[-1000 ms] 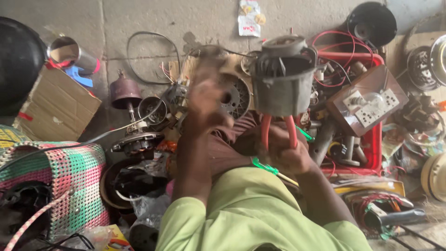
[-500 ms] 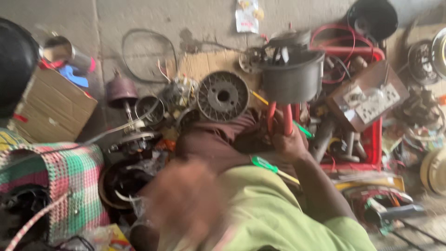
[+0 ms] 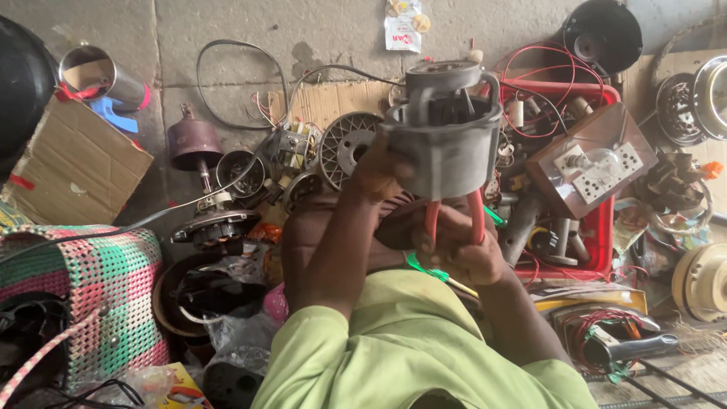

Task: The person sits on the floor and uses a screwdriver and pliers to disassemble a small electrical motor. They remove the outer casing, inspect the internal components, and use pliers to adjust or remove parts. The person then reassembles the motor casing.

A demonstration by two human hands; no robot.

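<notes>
While the left hand (image 3: 379, 170) grips the grey cylindrical metal motor housing (image 3: 447, 144) at its 9 o'clock side, the right hand (image 3: 462, 246) is closed on red-handled pliers (image 3: 453, 220) at 6 o'clock. Held mid-air, it looks heavy and rigid; the wall seems the safest hold.

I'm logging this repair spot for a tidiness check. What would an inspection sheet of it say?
Surface: concrete floor, crowded with parts.
Job's things: grey motor housing held up; red-handled pliers beneath it.
Clutter: red crate of parts, cardboard box, woven basket.
Grippers: left hand grips the housing; right hand grips the pliers.
Cables: black cable; red wires.
Surroundings: nothing seen.
</notes>
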